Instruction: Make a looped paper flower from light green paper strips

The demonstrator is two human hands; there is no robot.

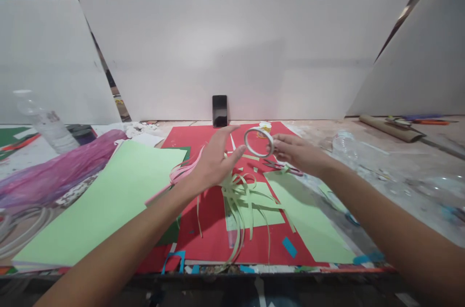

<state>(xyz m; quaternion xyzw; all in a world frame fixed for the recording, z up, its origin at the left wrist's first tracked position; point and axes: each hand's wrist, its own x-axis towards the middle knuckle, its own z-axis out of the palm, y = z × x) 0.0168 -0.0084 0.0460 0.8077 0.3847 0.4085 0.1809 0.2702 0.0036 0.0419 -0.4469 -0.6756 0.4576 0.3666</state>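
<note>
My right hand (pixel 296 152) is closed on a small white roll of tape (pixel 258 142), held upright above a red paper sheet (pixel 214 229). My left hand (pixel 214 159) hovers just left of the roll, fingers stretched out and apart, holding nothing. Under both hands lie several thin light green paper strips (pixel 241 200) on a light green cut piece (pixel 307 217). Pink strips (pixel 181 174) curl beneath my left wrist. Scissors with pink handles (pixel 281 166) lie under my right hand.
A stack of light green sheets (pixel 105 200) lies at left, with purple plastic (pixel 54 171) and a clear bottle (pixel 45 123) beyond. A black phone (pixel 220 110) leans on the white board (pixel 236 50). Clear plastic (pixel 348 145) and a cardboard tube (pixel 390 129) sit at right.
</note>
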